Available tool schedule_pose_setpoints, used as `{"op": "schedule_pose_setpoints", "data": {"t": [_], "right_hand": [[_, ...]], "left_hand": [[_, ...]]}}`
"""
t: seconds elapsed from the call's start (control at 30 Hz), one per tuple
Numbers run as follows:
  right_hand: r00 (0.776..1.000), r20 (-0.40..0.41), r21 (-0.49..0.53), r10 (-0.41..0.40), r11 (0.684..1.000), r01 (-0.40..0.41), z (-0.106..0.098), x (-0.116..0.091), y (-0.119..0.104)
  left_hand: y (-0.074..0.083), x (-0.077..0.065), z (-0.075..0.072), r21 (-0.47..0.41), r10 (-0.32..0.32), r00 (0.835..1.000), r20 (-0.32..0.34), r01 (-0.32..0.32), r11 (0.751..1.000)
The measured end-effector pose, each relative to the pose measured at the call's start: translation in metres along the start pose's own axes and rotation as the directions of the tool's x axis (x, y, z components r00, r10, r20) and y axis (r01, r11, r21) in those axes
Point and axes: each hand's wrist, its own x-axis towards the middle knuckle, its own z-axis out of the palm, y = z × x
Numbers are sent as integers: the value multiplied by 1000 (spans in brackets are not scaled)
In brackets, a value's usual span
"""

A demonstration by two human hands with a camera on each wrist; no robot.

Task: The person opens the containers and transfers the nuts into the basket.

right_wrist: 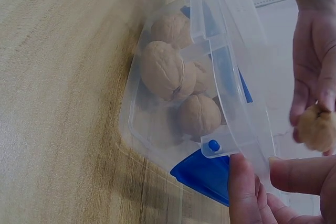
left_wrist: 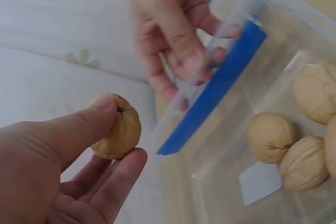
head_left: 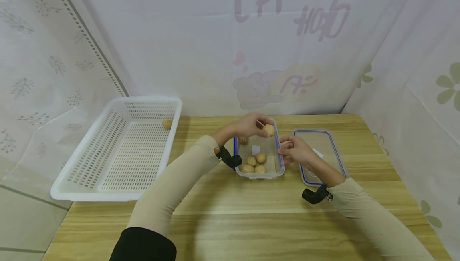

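Note:
My left hand pinches a walnut between thumb and fingers, above the far right part of a clear plastic food container. In the left wrist view that walnut sits near the thumb tip, apart from the container wall. At the container's right side, my right hand grips the rim, thumb on one face and fingers on the other, as the right wrist view shows. Several walnuts lie inside on the container floor, mostly at the near left, around a small white square.
A large white plastic basket stands on the left, with one walnut in its far right corner. Right of the container lies its clear lid with a blue seal. Both rest on a wooden table backed by a patterned cloth.

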Motion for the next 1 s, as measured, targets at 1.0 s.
{"op": "schedule_pose_setpoints", "data": {"t": [1.0], "right_hand": [[1000, -4, -20, -16, 1000, 16, -1, 0, 0]], "left_hand": [[0, -53, -62, -185, -69, 966, -251, 23, 982]]}}
